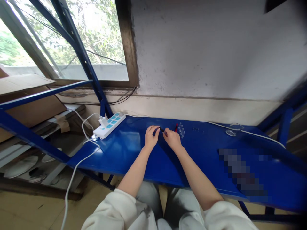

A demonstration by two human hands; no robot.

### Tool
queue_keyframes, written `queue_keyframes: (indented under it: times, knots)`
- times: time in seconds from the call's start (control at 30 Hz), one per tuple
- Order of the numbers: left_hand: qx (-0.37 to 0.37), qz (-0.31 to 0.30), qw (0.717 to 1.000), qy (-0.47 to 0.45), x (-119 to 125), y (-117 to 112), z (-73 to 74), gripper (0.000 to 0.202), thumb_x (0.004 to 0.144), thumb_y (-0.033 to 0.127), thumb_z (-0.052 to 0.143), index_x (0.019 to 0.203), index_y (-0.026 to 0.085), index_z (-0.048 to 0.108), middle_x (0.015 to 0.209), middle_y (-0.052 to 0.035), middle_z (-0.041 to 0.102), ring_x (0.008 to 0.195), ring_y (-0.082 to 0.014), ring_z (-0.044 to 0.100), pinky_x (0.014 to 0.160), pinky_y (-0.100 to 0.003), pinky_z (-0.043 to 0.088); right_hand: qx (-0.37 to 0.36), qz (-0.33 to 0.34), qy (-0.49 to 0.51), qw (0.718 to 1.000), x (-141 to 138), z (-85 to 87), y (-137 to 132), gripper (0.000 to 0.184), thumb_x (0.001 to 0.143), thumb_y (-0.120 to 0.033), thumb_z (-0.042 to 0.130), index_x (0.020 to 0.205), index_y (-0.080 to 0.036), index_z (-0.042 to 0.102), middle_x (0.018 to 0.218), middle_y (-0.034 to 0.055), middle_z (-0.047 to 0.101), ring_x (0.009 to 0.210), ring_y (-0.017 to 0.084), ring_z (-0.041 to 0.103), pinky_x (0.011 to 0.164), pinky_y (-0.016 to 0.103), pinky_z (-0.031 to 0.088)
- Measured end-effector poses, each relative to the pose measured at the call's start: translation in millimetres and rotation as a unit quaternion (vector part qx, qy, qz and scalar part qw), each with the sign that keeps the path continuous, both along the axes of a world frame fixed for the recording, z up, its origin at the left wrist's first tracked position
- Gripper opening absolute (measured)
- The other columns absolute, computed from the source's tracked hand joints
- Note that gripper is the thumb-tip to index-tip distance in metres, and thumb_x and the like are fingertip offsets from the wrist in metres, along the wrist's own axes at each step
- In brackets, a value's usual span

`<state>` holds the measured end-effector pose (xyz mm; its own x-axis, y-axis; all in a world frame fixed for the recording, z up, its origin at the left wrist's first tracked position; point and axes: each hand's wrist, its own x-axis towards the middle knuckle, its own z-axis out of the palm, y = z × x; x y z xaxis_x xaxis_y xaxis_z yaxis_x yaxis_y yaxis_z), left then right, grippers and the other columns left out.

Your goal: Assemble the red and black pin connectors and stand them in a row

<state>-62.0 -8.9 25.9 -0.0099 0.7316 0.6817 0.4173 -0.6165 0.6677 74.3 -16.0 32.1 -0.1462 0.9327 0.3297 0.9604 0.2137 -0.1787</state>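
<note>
A small dark, slim piece [161, 129] spans the gap between my two hands, above the blue table [134, 159]. My left hand [151, 136] pinches its left end with thumb and fingers. At its other end, the fingers of my right hand [171, 138] are closed on it. What kind of thing it is, I cannot make out. Just beyond my right hand lies a red and black piece [177, 127]. Beside that are several small clear tubes [182, 131], and tiny clear parts [195, 129] lie further right.
At the left of the table sits a white power strip [110, 125] with a plugged-in cable [72, 179]. A clear round dish [231, 132] and its ring-like lid are at the back right. A blurred-out object [242, 172] lies at right. Blue frame posts [86, 60] flank the table.
</note>
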Motion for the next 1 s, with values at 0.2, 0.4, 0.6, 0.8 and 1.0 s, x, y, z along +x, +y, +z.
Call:
queue_keyframes:
  times: [0.2,0.4,0.6,0.8,1.0]
  knots:
    - [-0.063,-0.017,0.996,-0.058,3,2,-0.3,0.015,0.078,0.031,0.055,0.084,0.018,0.058,0.09,-0.0047,0.058,0.073,-0.0119,0.056,0.058,-0.023,0.042,0.066,0.005,0.037,0.997,4,-12.9,1,0.018,0.086,-0.03,0.039,0.084,-0.019,0.054,0.069,0.002,0.062,0.055,0.012,0.055,0.047,0.022,0.024]
    - [-0.143,-0.06,0.982,-0.11,2,5,-1.6,0.02,0.073,0.034,0.06,0.082,0.017,0.057,0.085,-0.0039,0.059,0.074,-0.012,0.056,0.055,-0.021,0.039,0.101,0.038,0.061,0.992,8,-16.1,0,0.022,0.086,-0.029,0.038,0.083,-0.018,0.057,0.068,0.0028,0.062,0.055,0.012,0.054,0.049,0.022,0.026]
    - [-0.156,-0.062,0.979,-0.115,2,7,-3.6,0.022,0.071,0.036,0.06,0.081,0.016,0.058,0.082,-0.0042,0.061,0.073,-0.0128,0.057,0.056,-0.022,0.039,0.076,0.033,0.064,0.994,8,-13.8,-3,0.023,0.087,-0.03,0.036,0.086,-0.018,0.057,0.069,0.0034,0.062,0.056,0.012,0.054,0.051,0.022,0.028]
    - [-0.145,-0.07,0.984,-0.076,4,6,-5.5,0.02,0.07,0.035,0.06,0.078,0.016,0.061,0.082,-0.0039,0.062,0.07,-0.0126,0.057,0.055,-0.022,0.04,0.054,0.037,0.079,0.995,6,-10.2,-7,0.025,0.087,-0.03,0.036,0.089,-0.018,0.057,0.074,0.004,0.063,0.062,0.013,0.056,0.053,0.022,0.031]
    - [-0.119,0.025,0.991,0.052,-3,17,-3.0,0.017,0.072,0.032,0.058,0.066,0.016,0.06,0.071,-0.0021,0.06,0.063,-0.0126,0.055,0.06,-0.025,0.041,0.025,0.026,0.124,0.992,3,-5.8,-10,0.031,0.085,-0.034,0.04,0.107,-0.018,0.053,0.075,0.0023,0.062,0.06,0.012,0.056,0.052,0.021,0.035]
